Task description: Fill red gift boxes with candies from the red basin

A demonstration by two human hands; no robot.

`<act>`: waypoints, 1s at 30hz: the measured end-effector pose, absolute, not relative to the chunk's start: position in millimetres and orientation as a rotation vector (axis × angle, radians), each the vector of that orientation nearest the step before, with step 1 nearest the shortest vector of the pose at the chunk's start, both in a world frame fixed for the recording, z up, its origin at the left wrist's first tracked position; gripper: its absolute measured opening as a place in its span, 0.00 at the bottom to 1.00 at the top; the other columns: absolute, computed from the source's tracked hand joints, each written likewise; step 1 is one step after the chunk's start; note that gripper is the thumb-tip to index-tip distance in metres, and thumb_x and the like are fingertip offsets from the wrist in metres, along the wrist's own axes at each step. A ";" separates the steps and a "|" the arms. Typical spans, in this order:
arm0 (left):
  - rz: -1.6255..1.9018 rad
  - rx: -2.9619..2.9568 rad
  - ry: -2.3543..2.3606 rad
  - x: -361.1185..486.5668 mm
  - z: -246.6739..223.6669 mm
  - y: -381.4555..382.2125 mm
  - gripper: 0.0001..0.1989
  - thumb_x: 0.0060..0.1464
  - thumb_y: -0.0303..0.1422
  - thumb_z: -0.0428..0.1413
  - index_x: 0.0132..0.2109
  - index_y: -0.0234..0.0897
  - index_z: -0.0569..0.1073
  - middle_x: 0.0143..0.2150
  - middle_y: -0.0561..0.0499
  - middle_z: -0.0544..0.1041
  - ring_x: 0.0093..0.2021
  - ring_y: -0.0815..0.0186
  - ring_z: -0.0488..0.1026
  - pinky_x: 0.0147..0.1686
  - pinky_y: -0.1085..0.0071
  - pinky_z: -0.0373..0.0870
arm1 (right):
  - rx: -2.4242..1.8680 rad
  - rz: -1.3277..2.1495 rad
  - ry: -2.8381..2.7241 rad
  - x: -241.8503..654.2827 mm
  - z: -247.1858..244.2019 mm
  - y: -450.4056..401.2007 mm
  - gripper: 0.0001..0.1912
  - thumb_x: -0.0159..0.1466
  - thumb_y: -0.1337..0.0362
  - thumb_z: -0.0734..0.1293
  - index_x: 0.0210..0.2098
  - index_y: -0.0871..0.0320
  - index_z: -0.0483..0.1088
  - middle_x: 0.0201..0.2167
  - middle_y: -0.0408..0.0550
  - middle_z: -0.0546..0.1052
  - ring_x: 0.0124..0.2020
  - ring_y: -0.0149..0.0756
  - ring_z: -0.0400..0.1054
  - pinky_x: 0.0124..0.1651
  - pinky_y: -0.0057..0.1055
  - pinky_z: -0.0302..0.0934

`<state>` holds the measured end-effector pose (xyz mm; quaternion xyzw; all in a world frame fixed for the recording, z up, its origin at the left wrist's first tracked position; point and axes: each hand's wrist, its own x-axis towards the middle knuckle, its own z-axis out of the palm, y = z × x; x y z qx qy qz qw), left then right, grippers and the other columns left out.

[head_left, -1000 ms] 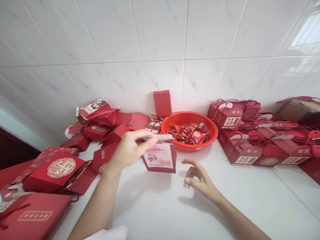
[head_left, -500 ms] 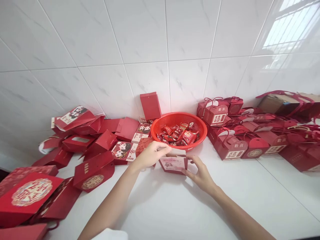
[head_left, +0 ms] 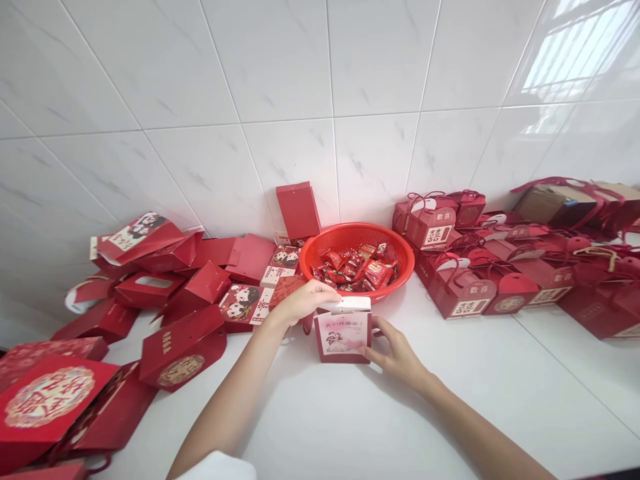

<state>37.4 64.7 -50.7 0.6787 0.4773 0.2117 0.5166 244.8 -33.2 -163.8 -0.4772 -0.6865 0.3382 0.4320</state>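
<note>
A small red gift box (head_left: 341, 341), with a pink front picturing a couple, stands upright on the white table in front of me. Its white-lined top flap (head_left: 356, 304) shows above the front panel. My left hand (head_left: 307, 300) is closed at the flap's left end, fingertips on the upper edge. At the right side, my right hand (head_left: 397, 351) grips the box, thumb on the front and fingers round the side and back. Just behind is a red plastic basket (head_left: 406, 267) with wrapped sweets (head_left: 357, 268) in it.
Red boxes (head_left: 183, 343) lie heaped on the left, some flat and some tilted. Several handled boxes with cords (head_left: 463, 293) stand on the right. One plain red box (head_left: 299, 210) leans against the tiled wall (head_left: 285, 153) at the back.
The gift box has tipped more upright, so its front picture now faces me and shows fully. Both hands have stayed on it. My view has shifted slightly.
</note>
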 end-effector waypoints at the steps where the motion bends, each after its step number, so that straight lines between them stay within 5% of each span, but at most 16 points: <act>1: 0.485 1.662 1.115 37.6 -49.6 65.4 0.10 0.45 0.39 0.61 0.27 0.37 0.79 0.30 0.51 0.78 0.37 0.60 0.75 0.35 0.71 0.70 | -1.187 0.841 -1.714 244.8 -163.8 -33.2 0.20 0.63 0.55 0.68 0.51 0.56 0.68 0.52 0.55 0.76 0.49 0.44 0.71 0.50 0.41 0.66; 7: 0.362 1.810 0.911 32.7 -34.1 73.8 0.15 0.53 0.42 0.58 0.42 0.38 0.81 0.45 0.49 0.81 0.50 0.58 0.74 0.50 0.68 0.68 | -1.207 0.824 -1.758 246.5 -161.9 -33.5 0.22 0.62 0.53 0.69 0.52 0.56 0.66 0.52 0.55 0.76 0.51 0.46 0.71 0.52 0.43 0.65; 11: 0.387 1.902 0.757 36.2 -21.1 95.7 0.20 0.60 0.48 0.54 0.44 0.37 0.80 0.45 0.47 0.82 0.50 0.58 0.75 0.55 0.64 0.67 | -1.153 0.791 -1.748 250.2 -160.0 -32.9 0.25 0.65 0.48 0.66 0.55 0.56 0.65 0.55 0.56 0.74 0.54 0.47 0.69 0.55 0.43 0.63; 20: 0.111 2.323 0.653 116.1 -36.5 158.9 0.14 0.55 0.38 0.58 0.45 0.35 0.81 0.45 0.46 0.82 0.46 0.58 0.78 0.46 0.68 0.70 | -1.162 0.808 -1.580 254.2 -154.0 -32.0 0.24 0.72 0.47 0.54 0.50 0.56 0.70 0.51 0.54 0.77 0.50 0.44 0.71 0.52 0.38 0.65; 23: -0.132 2.570 0.505 145.5 -50.5 158.4 0.17 0.54 0.30 0.57 0.51 0.40 0.79 0.55 0.47 0.79 0.56 0.56 0.74 0.54 0.65 0.68 | -1.175 0.783 -1.583 254.6 -154.3 -31.3 0.23 0.72 0.48 0.54 0.51 0.56 0.71 0.49 0.54 0.77 0.47 0.43 0.72 0.50 0.38 0.66; 27: -0.316 2.869 0.460 165.8 -60.7 157.5 0.22 0.49 0.28 0.60 0.52 0.45 0.79 0.68 0.47 0.65 0.69 0.49 0.57 0.65 0.54 0.56 | -1.151 0.782 -1.554 257.6 -158.1 -30.5 0.24 0.73 0.50 0.52 0.56 0.55 0.69 0.54 0.54 0.75 0.51 0.43 0.70 0.53 0.38 0.66; 30: -0.343 2.874 0.646 165.8 -63.1 164.1 0.16 0.48 0.35 0.63 0.47 0.48 0.81 0.60 0.47 0.72 0.61 0.50 0.67 0.61 0.56 0.62 | -1.152 0.764 -1.527 259.8 -159.7 -29.3 0.24 0.73 0.51 0.51 0.58 0.54 0.69 0.55 0.54 0.75 0.54 0.45 0.69 0.55 0.41 0.66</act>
